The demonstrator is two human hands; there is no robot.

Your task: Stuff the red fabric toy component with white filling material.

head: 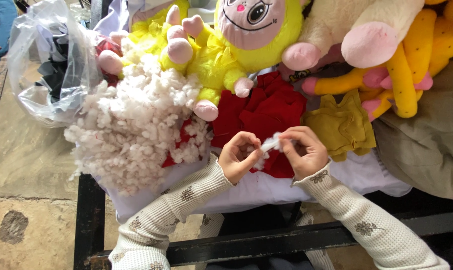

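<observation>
Stuffing (136, 130) lay heaped toward the table's (89, 215) left edge, beside red cloth pieces (266, 112). Near the front edge, the left hand (239, 157) and right hand (301, 152) each pinched one small white tuft (270, 144) between fingertips. It looked weightless, soft, probably easily torn; best gripped by its ends.

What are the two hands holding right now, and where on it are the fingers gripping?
A small tuft of white stuffing, pinched between both hands: the left hand takes its left end, the right hand its right end, with the fingertips.
</observation>
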